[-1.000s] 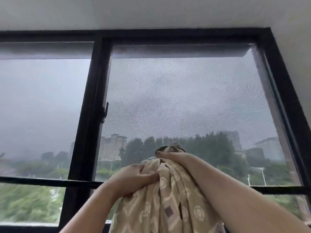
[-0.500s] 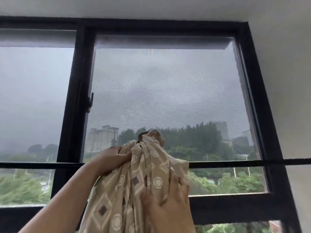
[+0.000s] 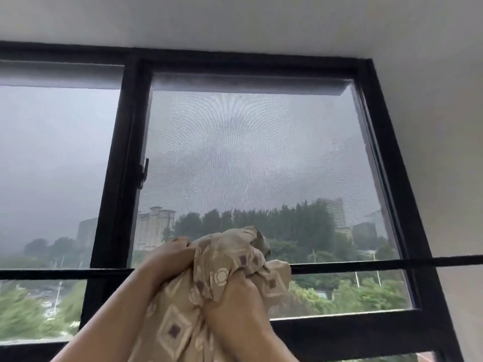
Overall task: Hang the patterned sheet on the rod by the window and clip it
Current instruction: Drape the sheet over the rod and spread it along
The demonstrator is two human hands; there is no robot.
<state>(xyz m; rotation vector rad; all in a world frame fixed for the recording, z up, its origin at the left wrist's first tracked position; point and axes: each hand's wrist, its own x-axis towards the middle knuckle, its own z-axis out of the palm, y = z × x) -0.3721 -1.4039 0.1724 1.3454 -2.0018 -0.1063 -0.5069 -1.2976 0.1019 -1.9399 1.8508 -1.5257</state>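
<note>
Head: left hand [image 3: 170, 259], right hand [image 3: 236, 307] bunch crumpled sheet [image 3: 230, 253], seemingly over rod [image 3: 379, 264].

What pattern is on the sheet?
Beige sheet with pale diamonds, brown squares and circular medallions; head view.

A black window frame [image 3: 122, 163] meets a white ceiling [image 3: 235, 19] and, at right, a white wall [image 3: 449, 178]. Fine mesh screen [image 3: 248, 152] covers the right pane, a black latch [image 3: 143, 173] on its left edge. Outside: trees [image 3: 287, 223], a pale building [image 3: 154, 228].

Two hands [image 3: 168, 259] [image 3: 235, 303], one patterned sheet [image 3: 224, 254], one rod [image 3: 366, 264] (black)
</note>
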